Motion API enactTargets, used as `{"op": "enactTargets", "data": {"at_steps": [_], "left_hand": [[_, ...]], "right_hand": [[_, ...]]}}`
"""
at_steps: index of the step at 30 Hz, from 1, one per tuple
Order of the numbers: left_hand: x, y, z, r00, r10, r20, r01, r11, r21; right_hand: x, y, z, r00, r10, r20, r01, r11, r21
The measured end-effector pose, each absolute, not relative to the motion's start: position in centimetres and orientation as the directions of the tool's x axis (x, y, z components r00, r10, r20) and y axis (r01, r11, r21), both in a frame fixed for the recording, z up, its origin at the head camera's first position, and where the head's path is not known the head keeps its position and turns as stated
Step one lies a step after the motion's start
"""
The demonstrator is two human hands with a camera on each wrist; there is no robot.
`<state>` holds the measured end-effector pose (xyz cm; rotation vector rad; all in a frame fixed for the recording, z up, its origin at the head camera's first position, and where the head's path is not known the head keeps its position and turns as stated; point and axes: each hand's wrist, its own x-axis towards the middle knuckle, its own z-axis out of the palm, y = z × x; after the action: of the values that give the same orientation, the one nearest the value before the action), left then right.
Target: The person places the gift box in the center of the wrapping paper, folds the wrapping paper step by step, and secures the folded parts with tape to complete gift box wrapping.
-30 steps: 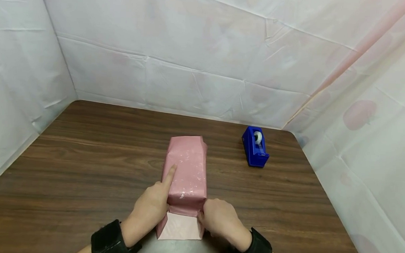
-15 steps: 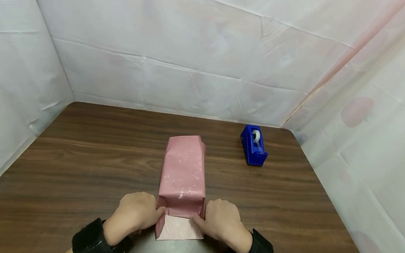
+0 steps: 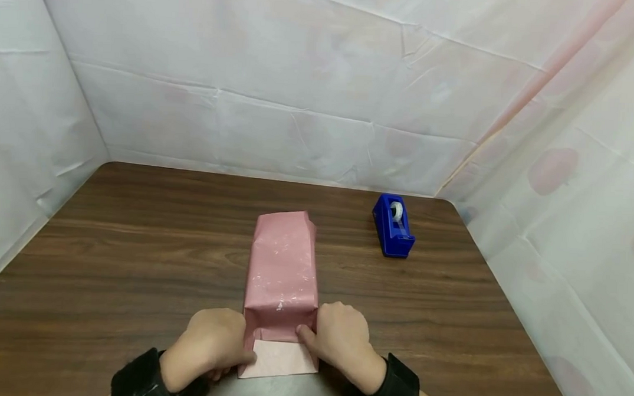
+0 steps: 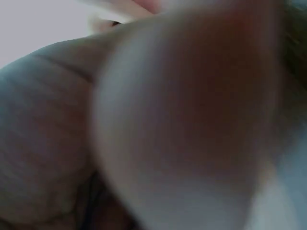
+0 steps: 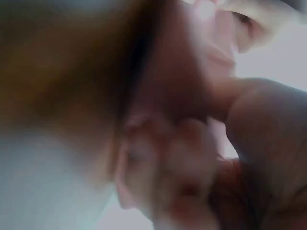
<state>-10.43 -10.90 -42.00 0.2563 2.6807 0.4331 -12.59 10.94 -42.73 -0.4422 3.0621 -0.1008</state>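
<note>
A box-shaped parcel in glossy pink wrapping paper (image 3: 284, 267) lies lengthwise on the table, its near end toward me. From that end a paper flap (image 3: 282, 360) sticks out with its pale inner side up. My left hand (image 3: 212, 338) pinches the flap's left side, thumb over the edge and fingers curled beneath. At the right corner my right hand (image 3: 343, 335) grips the paper, its thumb lying on the fold. Both wrist views are blurred; in the right one, curled fingers (image 5: 168, 163) meet the pink paper (image 5: 172, 76).
A blue tape dispenser (image 3: 393, 228) with a roll of clear tape stands at the back right of the brown wooden table (image 3: 150, 244). Pale sheets (image 3: 237, 70) hang behind and at both sides. A grey surface (image 3: 276, 393) shows at the front edge.
My left hand has moved from the parcel's top, where its index finger lay, to the near left corner. The flap's left side now folds inward. The right thumb has come onto the fold.
</note>
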Motion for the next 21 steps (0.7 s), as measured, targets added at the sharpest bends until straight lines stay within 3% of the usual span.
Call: {"op": "enactTargets", "data": {"at_steps": [4, 8, 12, 15, 21], "left_hand": [[-10.5, -11.2, -40.8, -0.934, 0.167, -0.317, 0.076, 0.957, 0.28], [-11.8, -12.3, -39.7, -0.977, 0.159, -0.139, 0.111, 0.947, 0.302], [-13.4, -13.0, -40.3, -0.964, 0.251, 0.086, 0.264, 0.883, 0.388], [-14.2, -12.6, -41.7, -0.936, 0.312, 0.161, 0.351, 0.844, 0.405], [-14.5, -11.3, -43.8, -0.948, 0.304, 0.095, 0.315, 0.85, 0.423]], "right_hand": [[-13.3, 12.6, -40.1, -0.878, -0.478, -0.041, -0.467, 0.871, -0.152], [-15.1, 14.5, -38.7, -0.681, -0.725, 0.101, -0.729, 0.659, -0.184], [-16.7, 15.0, -39.5, -0.513, -0.842, 0.169, -0.858, 0.498, -0.124], [-17.3, 14.8, -40.7, -0.486, -0.86, 0.154, -0.873, 0.472, -0.123], [-17.7, 14.3, -42.2, -0.469, -0.861, 0.197, -0.882, 0.442, -0.164]]}}
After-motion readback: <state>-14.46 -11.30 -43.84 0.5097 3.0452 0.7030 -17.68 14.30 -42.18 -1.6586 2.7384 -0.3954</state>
